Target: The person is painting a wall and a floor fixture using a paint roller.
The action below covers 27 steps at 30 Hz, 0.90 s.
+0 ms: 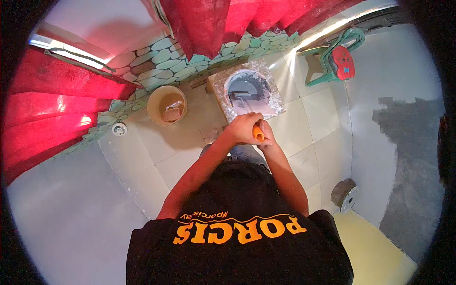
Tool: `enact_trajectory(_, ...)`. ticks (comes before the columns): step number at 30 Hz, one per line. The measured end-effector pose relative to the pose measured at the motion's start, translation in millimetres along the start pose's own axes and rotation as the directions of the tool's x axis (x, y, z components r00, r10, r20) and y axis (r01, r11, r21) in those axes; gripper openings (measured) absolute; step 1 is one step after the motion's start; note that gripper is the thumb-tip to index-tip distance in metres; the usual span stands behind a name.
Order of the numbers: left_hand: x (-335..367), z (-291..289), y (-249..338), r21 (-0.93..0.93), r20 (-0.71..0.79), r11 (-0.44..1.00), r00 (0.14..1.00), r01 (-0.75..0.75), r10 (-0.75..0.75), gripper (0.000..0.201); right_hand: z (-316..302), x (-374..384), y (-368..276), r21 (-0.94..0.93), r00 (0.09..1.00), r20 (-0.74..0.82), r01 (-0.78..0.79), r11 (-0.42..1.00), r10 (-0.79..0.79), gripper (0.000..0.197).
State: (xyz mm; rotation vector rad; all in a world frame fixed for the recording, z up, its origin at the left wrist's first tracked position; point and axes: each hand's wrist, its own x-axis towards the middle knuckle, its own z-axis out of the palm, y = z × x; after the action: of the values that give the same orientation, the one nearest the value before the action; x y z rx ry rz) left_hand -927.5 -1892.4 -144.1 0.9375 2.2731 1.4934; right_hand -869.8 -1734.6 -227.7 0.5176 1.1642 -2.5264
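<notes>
Both hands are closed round the orange handle (258, 133) of what looks like a paint roller. My left hand (243, 128) wraps it from the left, and my right hand (267, 133) grips it from the right. From the handle, a thin rod runs forward into a round bucket (270, 88) with paint-smeared walls. The roller's head (241, 95) shows as a dark bar inside, over greyish-white paint. Under the bucket is a square, paint-spattered stand (220, 81). How deep the head sits in the paint I cannot tell.
Left of the stand, a cream bucket (153, 105) holds a pale block-like thing. A small white round can (119, 128) sits by the stone-patterned wall. Red curtains (52, 102) hang ahead and left. At right are a green chair (327, 71), a part-grey wall (411, 152) and a tipped container (343, 194).
</notes>
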Motion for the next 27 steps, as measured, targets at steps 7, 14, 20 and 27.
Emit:
enact_trajectory(7,2,-7,31,-0.049,0.056,0.999,0.998,0.023,-0.02,0.079,24,-42,-20,-0.163,0.996,-0.058,0.064,0.985,-0.074,0.034)
enact_trajectory(14,14,4,14,0.036,0.04,0.997,0.996,0.075,-0.076,0.082,7,-11,-14,-0.147,0.997,-0.066,0.019,0.989,-0.029,0.03)
enact_trajectory(20,11,0,51,-0.014,0.069,0.995,0.993,0.099,-0.098,0.079,42,-49,-46,0.149,0.934,-0.292,-0.166,0.975,0.204,0.029)
enact_trajectory(27,23,1,45,-0.021,0.029,0.995,0.994,0.101,-0.101,0.08,25,-30,-41,0.092,0.992,-0.11,-0.051,0.994,0.061,0.03)
